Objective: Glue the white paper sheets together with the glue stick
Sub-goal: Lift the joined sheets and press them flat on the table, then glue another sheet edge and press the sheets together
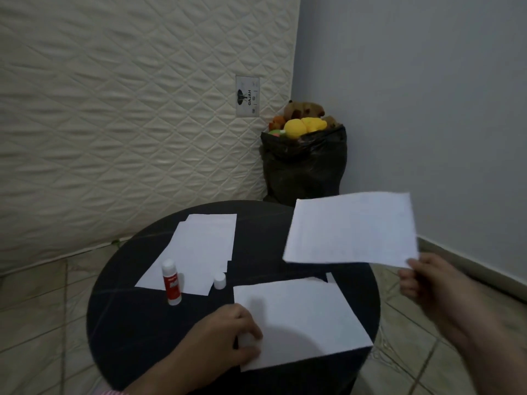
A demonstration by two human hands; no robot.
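Observation:
A white paper sheet lies flat at the near right of the round black table. My left hand grips that sheet's near left corner. My right hand pinches the corner of a second white sheet and holds it in the air above the table's right side. A red and white glue stick stands upright at the left, uncapped, on the edge of a pile of white sheets. Its white cap stands beside the pile.
A quilted cream mattress leans against the wall behind the table. A black bag full of soft toys sits in the corner by the grey wall. Tiled floor surrounds the table.

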